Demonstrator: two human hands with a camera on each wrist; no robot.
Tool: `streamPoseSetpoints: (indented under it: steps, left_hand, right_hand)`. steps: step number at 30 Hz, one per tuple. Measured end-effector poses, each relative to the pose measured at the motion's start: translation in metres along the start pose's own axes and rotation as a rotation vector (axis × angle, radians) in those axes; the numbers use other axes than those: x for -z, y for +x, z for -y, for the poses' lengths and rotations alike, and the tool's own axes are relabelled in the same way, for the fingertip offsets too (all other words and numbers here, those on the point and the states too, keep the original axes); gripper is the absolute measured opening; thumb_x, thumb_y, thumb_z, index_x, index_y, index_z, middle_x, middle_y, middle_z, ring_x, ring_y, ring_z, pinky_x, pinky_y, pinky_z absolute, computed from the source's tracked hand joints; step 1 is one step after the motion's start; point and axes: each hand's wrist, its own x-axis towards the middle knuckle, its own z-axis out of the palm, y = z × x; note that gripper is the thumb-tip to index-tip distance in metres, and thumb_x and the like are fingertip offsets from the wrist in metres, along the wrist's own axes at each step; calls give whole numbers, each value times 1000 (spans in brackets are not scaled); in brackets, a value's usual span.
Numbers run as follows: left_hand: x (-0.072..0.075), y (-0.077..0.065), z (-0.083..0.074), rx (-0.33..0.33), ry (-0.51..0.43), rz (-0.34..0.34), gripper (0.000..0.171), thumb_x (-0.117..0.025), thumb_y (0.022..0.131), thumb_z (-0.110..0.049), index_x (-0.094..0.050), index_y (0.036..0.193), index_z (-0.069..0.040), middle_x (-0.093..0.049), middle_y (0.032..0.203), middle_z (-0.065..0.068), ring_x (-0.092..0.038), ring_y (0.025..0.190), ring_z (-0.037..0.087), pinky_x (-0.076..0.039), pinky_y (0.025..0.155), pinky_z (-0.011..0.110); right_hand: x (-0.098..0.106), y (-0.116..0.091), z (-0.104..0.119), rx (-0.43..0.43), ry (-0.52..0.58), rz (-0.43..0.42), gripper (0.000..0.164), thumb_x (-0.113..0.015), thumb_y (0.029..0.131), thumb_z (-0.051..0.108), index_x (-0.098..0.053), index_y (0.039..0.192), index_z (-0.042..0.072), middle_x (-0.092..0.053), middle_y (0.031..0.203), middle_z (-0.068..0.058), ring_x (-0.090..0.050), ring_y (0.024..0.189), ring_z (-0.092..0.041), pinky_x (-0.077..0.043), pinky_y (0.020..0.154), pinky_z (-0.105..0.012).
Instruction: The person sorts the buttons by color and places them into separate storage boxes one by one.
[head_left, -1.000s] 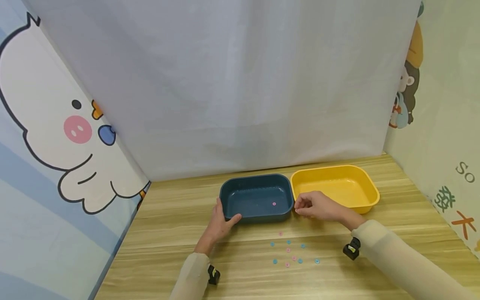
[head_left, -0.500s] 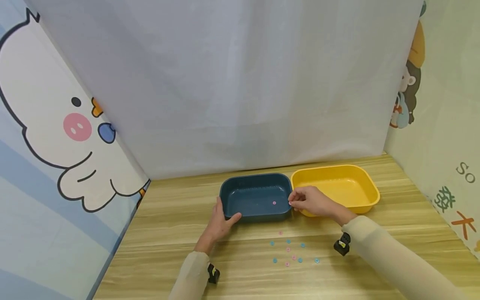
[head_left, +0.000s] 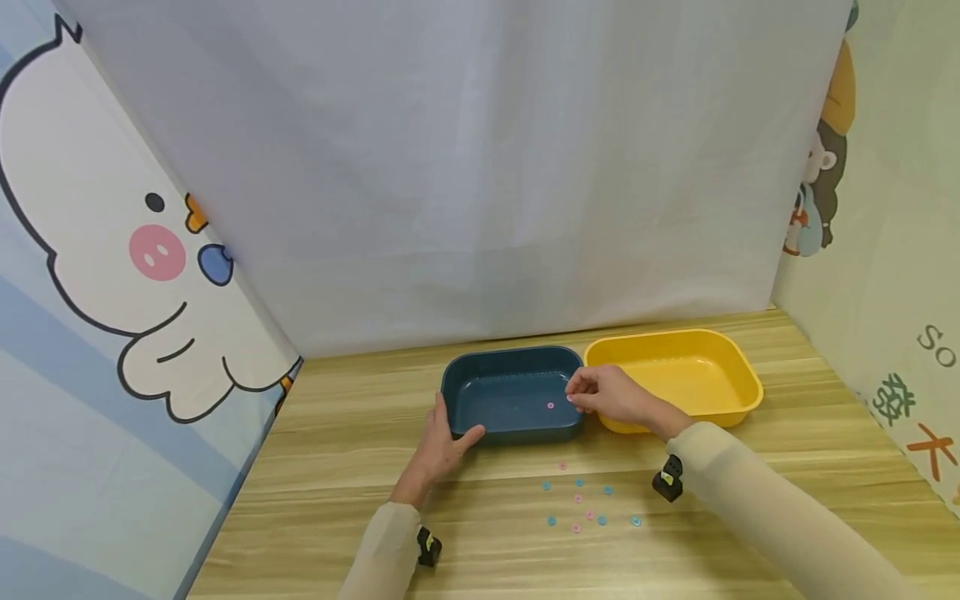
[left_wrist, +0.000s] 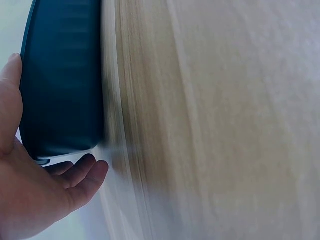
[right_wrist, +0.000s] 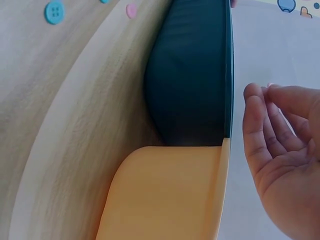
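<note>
My left hand [head_left: 442, 446] grips the near left corner of a dark blue tray [head_left: 510, 354], thumb on the front wall, fingers round the side [left_wrist: 80, 175]. One pink button [head_left: 551, 406] lies inside that tray. My right hand [head_left: 603, 398] hovers over the tray's right end with thumb and fingertips pinched together [right_wrist: 270, 90]; a small pinkish button seems to sit between them. A yellow tray [head_left: 742, 392] stands against the blue tray's right side and holds nothing I can see. Several blue and pink buttons [head_left: 579, 500] lie on the wooden table in front of the trays.
A white curtain [head_left: 480, 167] closes the back and cartoon panels [head_left: 112, 292] close both sides. In the right wrist view a blue button [right_wrist: 54, 11] and a pink button [right_wrist: 131, 10] lie on the wood beside the blue tray [right_wrist: 190, 75] and yellow tray [right_wrist: 160, 200].
My right hand has risen from the table in front of the trays and moved left, over the blue tray's right end. The left hand has kept its grip on the tray.
</note>
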Motion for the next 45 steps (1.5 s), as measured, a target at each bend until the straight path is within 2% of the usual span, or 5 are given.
streamPoseSetpoints:
  steps: [13,21,29,40,45]
  left_hand:
    - [0,0,2,-11,-4,-6,99,-62,90,-43,4,150,2,-7,152,29,-15,139,41,-20,108,54]
    - [-1,2,1,-5,7,-6,99,-62,91,-42,4,150,1,-8,153,28,-15,139,41,-20,108,54]
    - [-1,2,2,-7,2,-1,100,-62,90,-44,5,150,0,-7,153,27,-15,139,40,-20,108,53]
    - [-1,1,2,-21,1,9,97,-59,92,-43,6,150,0,-7,152,29,-17,138,42,-23,107,54]
    - [0,1,2,-20,-4,8,98,-59,92,-44,6,150,0,-7,152,29,-17,138,42,-23,107,55]
  right_hand:
    - [0,13,-3,-18,-34,8,10,-60,92,2,-62,98,-6,-62,82,-11,-59,70,-22,-52,70,-47]
    - [2,19,-5,-51,-44,0,11,-60,92,2,-62,98,-6,-62,80,-10,-60,71,-26,-53,68,-43]
    - [3,27,-10,-92,-58,1,10,-60,92,3,-62,97,-5,-62,80,-10,-61,70,-24,-52,63,-29]
    - [4,32,-8,-125,-41,-14,14,-57,93,1,-61,102,-10,-60,81,-11,-63,75,-37,-53,61,-31]
    - [5,34,-9,-140,-40,-23,15,-57,93,2,-61,102,-9,-60,82,-13,-63,70,-31,-53,59,-29]
